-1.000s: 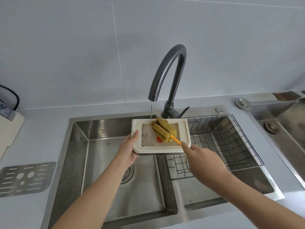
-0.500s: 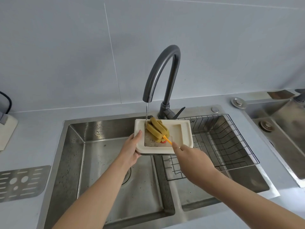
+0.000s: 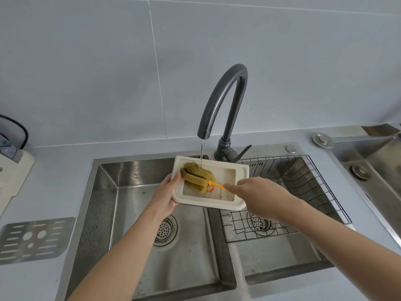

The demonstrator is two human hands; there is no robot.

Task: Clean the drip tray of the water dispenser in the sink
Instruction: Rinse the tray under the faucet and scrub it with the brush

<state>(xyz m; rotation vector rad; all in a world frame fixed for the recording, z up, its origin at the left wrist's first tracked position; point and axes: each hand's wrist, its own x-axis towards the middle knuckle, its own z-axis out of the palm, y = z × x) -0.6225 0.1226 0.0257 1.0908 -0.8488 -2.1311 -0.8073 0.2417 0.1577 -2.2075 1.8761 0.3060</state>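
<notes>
Now: L hand (image 3: 166,195) grips drip tray (image 3: 219,204), R hand (image 3: 258,197) brush (image 3: 198,175) (steel sink (image 3: 104,192)).

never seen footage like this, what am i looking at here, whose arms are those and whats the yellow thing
This is one picture from a camera worn on a person's head, looking forward and down, so the two bare arms are the wearer's own. There is no machine. The left hand grips the left edge of a cream drip tray and holds it above a steel double sink. The right hand holds the orange handle of a yellow-green sponge brush, whose head sits inside the tray. A thin stream runs from the dark faucet onto the brush. A wire rack sits in the right basin, and a perforated metal plate lies on the counter to the left.
</notes>
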